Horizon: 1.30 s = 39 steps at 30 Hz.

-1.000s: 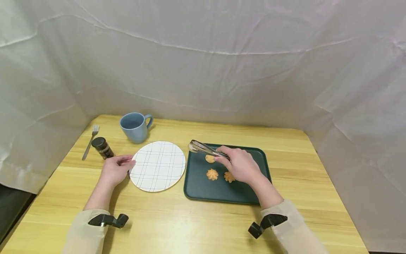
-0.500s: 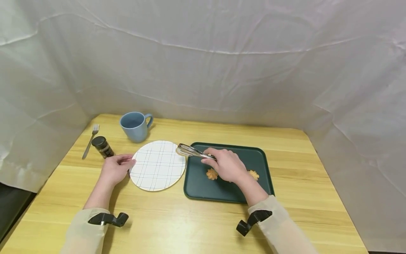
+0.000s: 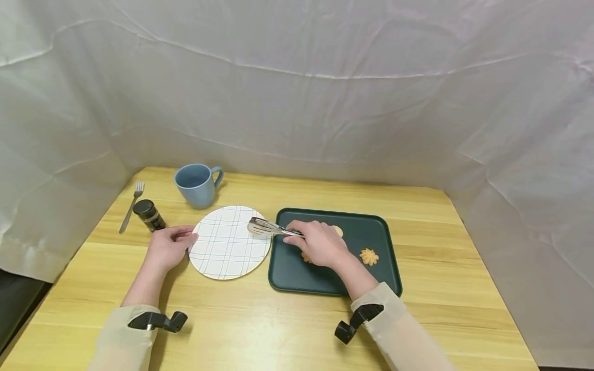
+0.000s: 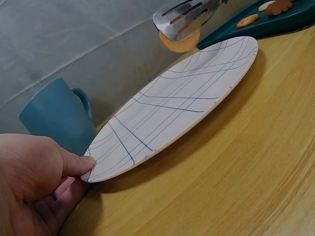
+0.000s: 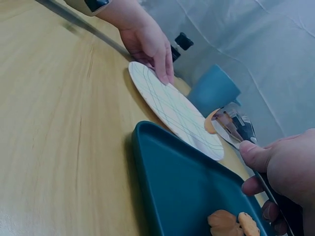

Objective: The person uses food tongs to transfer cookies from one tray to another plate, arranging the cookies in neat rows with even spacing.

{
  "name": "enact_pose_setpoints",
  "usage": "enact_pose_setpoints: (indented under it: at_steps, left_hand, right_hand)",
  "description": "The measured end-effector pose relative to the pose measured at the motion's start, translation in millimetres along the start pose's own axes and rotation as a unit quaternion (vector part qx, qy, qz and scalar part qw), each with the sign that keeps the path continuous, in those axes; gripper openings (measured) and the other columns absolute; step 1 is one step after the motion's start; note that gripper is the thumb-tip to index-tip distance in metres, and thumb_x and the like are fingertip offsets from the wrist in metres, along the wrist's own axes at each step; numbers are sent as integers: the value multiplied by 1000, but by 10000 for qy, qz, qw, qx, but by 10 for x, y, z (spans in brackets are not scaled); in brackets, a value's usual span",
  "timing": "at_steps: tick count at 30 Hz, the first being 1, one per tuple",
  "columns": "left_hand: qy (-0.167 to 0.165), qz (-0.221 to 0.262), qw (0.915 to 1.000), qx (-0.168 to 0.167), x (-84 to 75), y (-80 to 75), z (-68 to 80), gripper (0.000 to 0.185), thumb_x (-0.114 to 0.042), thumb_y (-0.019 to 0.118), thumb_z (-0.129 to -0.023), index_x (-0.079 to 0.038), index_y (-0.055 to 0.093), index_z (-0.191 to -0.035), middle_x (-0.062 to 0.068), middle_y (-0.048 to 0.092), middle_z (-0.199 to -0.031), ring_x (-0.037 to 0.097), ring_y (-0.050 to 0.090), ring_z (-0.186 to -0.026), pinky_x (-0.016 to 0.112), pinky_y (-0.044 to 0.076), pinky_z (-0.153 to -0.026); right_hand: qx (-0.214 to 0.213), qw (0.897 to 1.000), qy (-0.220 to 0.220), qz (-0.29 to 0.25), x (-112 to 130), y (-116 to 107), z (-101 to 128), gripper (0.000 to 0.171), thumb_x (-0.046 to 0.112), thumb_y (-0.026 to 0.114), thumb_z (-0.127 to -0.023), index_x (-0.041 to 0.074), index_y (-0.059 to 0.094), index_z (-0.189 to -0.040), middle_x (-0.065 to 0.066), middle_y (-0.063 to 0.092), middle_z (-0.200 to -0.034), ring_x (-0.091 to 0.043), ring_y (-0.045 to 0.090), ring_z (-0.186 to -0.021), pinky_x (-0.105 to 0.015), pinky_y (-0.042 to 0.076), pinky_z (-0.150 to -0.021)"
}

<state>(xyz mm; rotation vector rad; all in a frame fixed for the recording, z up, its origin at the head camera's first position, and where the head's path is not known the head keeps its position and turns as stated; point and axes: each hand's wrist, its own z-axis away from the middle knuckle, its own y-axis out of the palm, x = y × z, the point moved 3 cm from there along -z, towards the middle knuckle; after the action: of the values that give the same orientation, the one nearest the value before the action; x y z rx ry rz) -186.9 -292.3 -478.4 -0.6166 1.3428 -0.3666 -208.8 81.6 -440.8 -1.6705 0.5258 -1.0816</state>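
Soft, even light fills the white-draped booth, bright and without glare. Faint shadows sit under the forearms near the table's (image 3: 278, 330) front edge and beneath the plate (image 4: 187, 98). The head view bows at its corners; both wrist views blur close up, duller and cooler.

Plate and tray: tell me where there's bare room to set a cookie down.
The plate is bare across its whole face; the tongs hold a cookie above its right edge. The tray is free along its near strip and far right corner; its middle is crowded by the right hand and cookies.
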Motion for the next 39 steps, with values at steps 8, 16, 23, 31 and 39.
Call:
enact_pose_setpoints:
  at_steps: [8,16,23,31,39]
  left_hand:
    - [-11,25,10000,6,-23,-1,14,43,-24,70,-104,7,67,-134,24,71,-125,31,69,-111,16,49,-75]
    - [-10,-28,10000,29,-17,2,8,43,-24,68,-105,6,67,-135,23,71,-127,31,68,-113,15,49,-77]
    - [-3,-27,10000,11,-10,1,13,42,-24,69,-104,6,68,-135,23,72,-126,30,69,-112,15,49,-76]
    - [43,-37,10000,-6,-3,-1,8,41,-24,69,-104,5,68,-134,22,72,-125,30,69,-112,16,49,-77]
    - [39,-26,10000,-29,-12,-8,21,41,-23,70,-104,6,69,-133,22,73,-124,27,69,-108,14,49,-75]
  right_hand:
    - [151,9998,-64,106,36,59,-18,38,51,61,-106,27,71,-134,10,71,-89,-13,61,-76,-35,49,-67]
    - [151,9998,-70,106,41,85,-35,38,49,62,-106,25,71,-134,6,75,-106,-17,65,-87,-38,52,-74]
    - [141,9998,-91,108,32,90,-55,39,50,60,-107,25,70,-135,6,75,-113,-18,68,-89,-39,53,-76]
    - [135,9998,-23,115,15,81,-69,40,47,62,-107,23,69,-138,2,76,-111,-21,70,-89,-42,55,-78]
    - [263,9996,54,-31,14,55,-101,45,49,63,-105,21,65,-140,11,58,-65,-8,56,-51,-37,48,-60]
